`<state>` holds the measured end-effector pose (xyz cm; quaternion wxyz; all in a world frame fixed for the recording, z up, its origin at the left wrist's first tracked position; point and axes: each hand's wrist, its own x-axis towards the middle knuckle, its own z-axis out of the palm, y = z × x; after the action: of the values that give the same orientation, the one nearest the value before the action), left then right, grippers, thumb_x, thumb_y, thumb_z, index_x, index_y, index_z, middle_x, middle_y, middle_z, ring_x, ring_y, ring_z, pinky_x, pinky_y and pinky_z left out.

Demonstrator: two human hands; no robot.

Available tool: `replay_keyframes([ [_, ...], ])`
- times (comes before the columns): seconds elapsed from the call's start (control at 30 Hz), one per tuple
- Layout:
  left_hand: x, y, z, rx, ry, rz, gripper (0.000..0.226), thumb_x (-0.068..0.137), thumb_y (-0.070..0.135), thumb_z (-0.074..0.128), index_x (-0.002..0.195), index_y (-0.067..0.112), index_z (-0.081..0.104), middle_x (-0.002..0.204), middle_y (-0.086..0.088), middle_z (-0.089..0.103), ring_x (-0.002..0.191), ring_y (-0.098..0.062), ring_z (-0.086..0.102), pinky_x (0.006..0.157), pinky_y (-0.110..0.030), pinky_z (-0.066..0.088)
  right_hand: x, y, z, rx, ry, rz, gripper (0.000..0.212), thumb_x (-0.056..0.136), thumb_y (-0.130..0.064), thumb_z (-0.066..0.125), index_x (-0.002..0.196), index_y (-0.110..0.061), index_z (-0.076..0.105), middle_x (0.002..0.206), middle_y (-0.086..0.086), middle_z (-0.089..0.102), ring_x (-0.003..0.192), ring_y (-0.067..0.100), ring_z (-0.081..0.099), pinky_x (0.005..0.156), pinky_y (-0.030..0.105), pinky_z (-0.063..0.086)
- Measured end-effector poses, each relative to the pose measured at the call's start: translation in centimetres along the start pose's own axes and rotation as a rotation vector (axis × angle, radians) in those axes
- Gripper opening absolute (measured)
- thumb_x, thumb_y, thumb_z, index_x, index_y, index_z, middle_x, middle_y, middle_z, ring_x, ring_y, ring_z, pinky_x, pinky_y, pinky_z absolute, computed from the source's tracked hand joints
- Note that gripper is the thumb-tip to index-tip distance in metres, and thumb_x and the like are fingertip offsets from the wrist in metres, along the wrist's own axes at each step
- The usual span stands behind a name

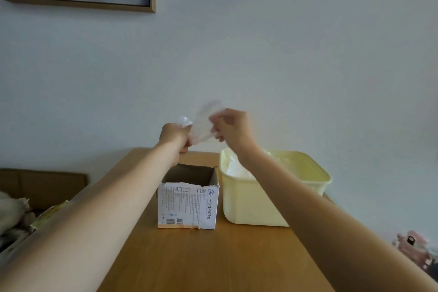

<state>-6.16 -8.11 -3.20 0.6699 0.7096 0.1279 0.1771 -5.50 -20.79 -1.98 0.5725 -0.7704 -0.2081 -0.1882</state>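
Bare forearms [106, 208] hold left hand [175, 136] and right hand [233, 129], fingers curled pinching a thin clear plastic glove [202, 125] taut above the wooden table's [213, 256] far edge; overstretching may tear it.

Two bare forearms, unsleeved to the elbow, bare left hand [174, 136], bare right hand [233, 129], fingers blurred

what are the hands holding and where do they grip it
A thin clear plastic glove, held up above the open box: the left hand grips its left end, the right hand pinches its right end.
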Motion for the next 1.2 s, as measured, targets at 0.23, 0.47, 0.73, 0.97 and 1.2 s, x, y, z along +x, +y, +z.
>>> replay_keyframes([
  [0.23,1.6,-1.4,-3.4,0.135,0.057,0.033,0.025,0.092,0.018,0.056,0.069,0.012,0.051,0.072,-0.009,0.056,0.046,-0.013,0.045,0.038,-0.016,0.032,1.4,1.4,-5.7,0.166,0.209,0.248,0.031,0.086,0.005,0.052,0.059,-0.011,0.048,0.028,-0.010,0.033,0.026,0.005,0.026,0.032,0.011,0.018],
  [0.47,-1.1,2.8,-0.1,0.507,-0.665,0.332,0.084,0.071,0.058,0.067,0.142,0.031,0.030,0.132,0.015,0.041,0.121,-0.002,0.035,0.097,-0.023,0.027,0.7,3.1,-6.6,0.101,-0.087,0.257,0.019,0.089,0.002,0.048,0.084,-0.005,0.066,0.063,0.011,0.039,0.041,0.012,0.023,0.036,0.014,0.015],
  [0.73,-0.8,1.7,4.3,0.314,-0.499,0.321,0.007,0.088,0.020,0.063,0.085,0.014,0.065,0.069,-0.001,0.065,0.064,-0.010,0.058,0.061,-0.019,0.045,0.3,2.4,-9.0,-0.299,-0.203,0.116,0.018,0.086,-0.019,0.067,0.102,-0.013,0.062,0.051,-0.001,0.037,0.027,0.005,0.026,0.033,0.014,0.022],
  [0.97,-1.0,1.4,5.7,0.502,-0.503,0.369,0.021,0.094,0.024,0.055,0.076,0.016,0.064,0.072,-0.004,0.057,0.064,-0.015,0.050,0.060,-0.023,0.038,0.7,2.0,-7.7,-0.530,-0.143,-0.014,0.021,0.085,-0.034,0.063,0.085,-0.014,0.068,0.068,0.003,0.064,0.056,0.016,0.055,0.063,0.032,0.049],
  [1.2,0.6,0.5,3.9,0.559,-0.361,0.335,0.026,0.093,0.026,0.055,0.074,0.011,0.064,0.064,-0.004,0.056,0.056,-0.021,0.049,0.050,-0.023,0.039,1.8,5.2,-11.1,-0.619,0.243,0.100,0.030,0.093,-0.029,0.054,0.087,-0.004,0.070,0.093,0.019,0.069,0.090,0.034,0.063,0.072,0.034,0.046],
])
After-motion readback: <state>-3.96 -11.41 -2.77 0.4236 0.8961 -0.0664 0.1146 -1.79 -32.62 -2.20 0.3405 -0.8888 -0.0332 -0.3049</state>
